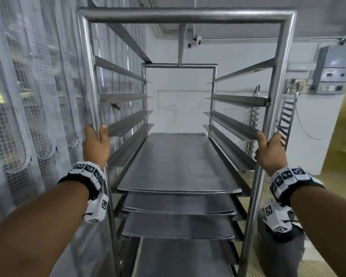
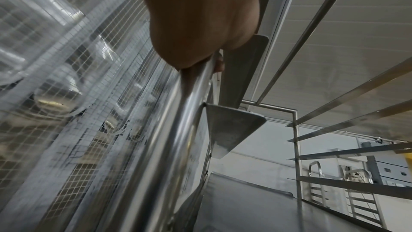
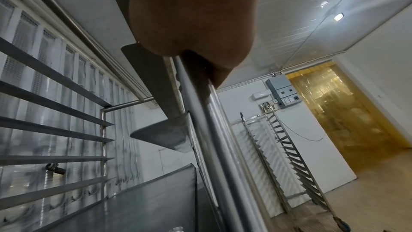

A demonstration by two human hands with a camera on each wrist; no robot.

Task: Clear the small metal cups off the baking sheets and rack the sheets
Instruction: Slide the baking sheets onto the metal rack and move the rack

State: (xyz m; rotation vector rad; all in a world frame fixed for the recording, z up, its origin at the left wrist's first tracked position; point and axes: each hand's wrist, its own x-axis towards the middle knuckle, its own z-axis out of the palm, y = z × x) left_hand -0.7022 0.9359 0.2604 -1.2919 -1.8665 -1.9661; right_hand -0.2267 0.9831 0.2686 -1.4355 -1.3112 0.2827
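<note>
— Steel posts of the rack (image 1: 188,16) are held, left hand (image 1: 96,145) and right hand (image 1: 271,151) each wrapped around one. Which step?

— Moving the rack, I think; next needs an even push from both hands.

— And the sheets?

— Four sheets (image 1: 178,162) lie between and below the hands. No cups are visible.
</note>
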